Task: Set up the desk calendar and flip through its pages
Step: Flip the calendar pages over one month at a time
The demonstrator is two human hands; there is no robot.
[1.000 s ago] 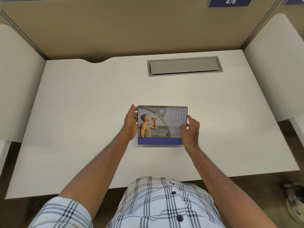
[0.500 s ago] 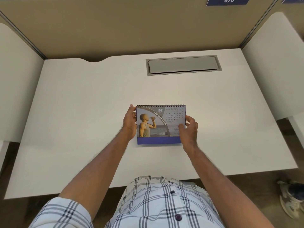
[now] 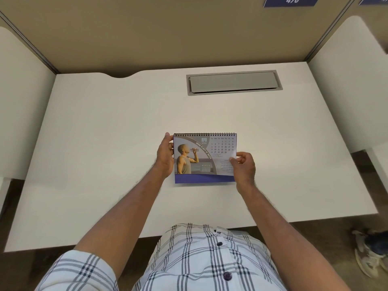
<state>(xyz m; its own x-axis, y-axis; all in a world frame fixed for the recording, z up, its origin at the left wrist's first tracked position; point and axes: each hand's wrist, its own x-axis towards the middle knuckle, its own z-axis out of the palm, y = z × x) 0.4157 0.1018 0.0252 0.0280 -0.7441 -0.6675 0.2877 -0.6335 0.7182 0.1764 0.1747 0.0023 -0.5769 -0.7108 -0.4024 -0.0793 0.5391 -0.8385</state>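
The small desk calendar (image 3: 204, 158) has black wire rings along its top edge and a blue strip at the bottom. Its open page says APR, with a picture of someone drinking water on the left and rows of dates on the right.

The desk calendar (image 3: 204, 158) page reads "APR 2026" and "DRINK PLENTY OF WATER"; a blue sign (image 3: 291, 1) on the partition reads "476".
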